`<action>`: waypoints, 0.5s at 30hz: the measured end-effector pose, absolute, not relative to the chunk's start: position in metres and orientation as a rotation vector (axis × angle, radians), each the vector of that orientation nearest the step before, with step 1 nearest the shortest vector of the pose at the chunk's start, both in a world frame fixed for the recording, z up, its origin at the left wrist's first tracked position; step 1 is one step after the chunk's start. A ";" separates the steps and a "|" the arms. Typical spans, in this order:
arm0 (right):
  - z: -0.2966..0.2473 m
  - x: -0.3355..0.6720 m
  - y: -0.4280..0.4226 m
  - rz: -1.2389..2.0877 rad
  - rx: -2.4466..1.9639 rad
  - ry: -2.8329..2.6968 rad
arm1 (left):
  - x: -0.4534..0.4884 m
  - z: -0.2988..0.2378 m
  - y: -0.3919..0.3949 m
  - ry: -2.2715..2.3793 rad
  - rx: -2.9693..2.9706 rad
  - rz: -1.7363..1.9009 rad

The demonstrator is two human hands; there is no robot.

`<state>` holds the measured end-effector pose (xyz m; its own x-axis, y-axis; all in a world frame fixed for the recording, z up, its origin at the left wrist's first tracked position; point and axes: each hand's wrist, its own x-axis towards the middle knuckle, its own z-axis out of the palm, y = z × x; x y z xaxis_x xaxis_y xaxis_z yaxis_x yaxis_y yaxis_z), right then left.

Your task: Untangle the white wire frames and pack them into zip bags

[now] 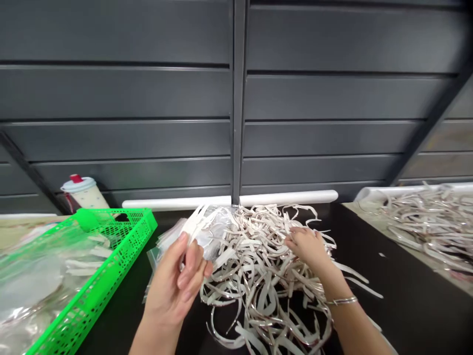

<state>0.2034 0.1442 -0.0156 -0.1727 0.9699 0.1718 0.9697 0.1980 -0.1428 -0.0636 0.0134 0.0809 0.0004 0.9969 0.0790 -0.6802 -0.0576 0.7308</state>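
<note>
My left hand (173, 281) is raised over the black table (121, 305), its fingers pinching a forked white plastic strip (195, 227). Just behind that strip is a crumpled clear plastic bag (214, 236), and I cannot tell whether my hand holds it too. My right hand (306, 246) rests in a large tangled pile of curled white strips with silvery edges (258, 276), its fingers curled down among them. A thin metal bangle (342, 301) circles my right wrist.
A bright green perforated crate (111, 256) at the left holds clear bags and white strips. Another heap of strips (428, 227) lies on a beige surface at the right. A white cup with a red top (83, 192) stands behind the crate, before a dark grey panelled wall (129, 98) with white rails (288, 198).
</note>
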 end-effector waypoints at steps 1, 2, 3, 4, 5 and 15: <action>-0.016 0.204 0.145 0.011 -1.860 -2.243 | -0.062 0.081 0.015 0.605 0.742 1.515; -0.015 0.204 0.144 0.021 -1.858 -2.244 | -0.060 0.080 0.017 0.632 0.787 1.526; -0.014 0.203 0.142 0.032 -1.846 -2.243 | -0.057 0.079 0.019 0.661 0.839 1.537; -0.011 0.201 0.140 0.046 -1.816 -2.236 | -0.054 0.077 0.021 0.691 0.886 1.547; -0.008 0.198 0.136 0.063 -1.761 -2.215 | -0.051 0.074 0.022 0.723 0.927 1.548; 0.039 0.148 0.057 0.816 -0.597 -2.258 | -0.003 0.040 0.020 1.020 1.097 1.304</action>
<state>0.1484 0.0568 0.0389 -0.6815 0.5970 0.4231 0.1888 0.7021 -0.6866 -0.0026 0.0196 0.0396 0.0246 0.9989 0.0389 -0.2028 -0.0331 0.9787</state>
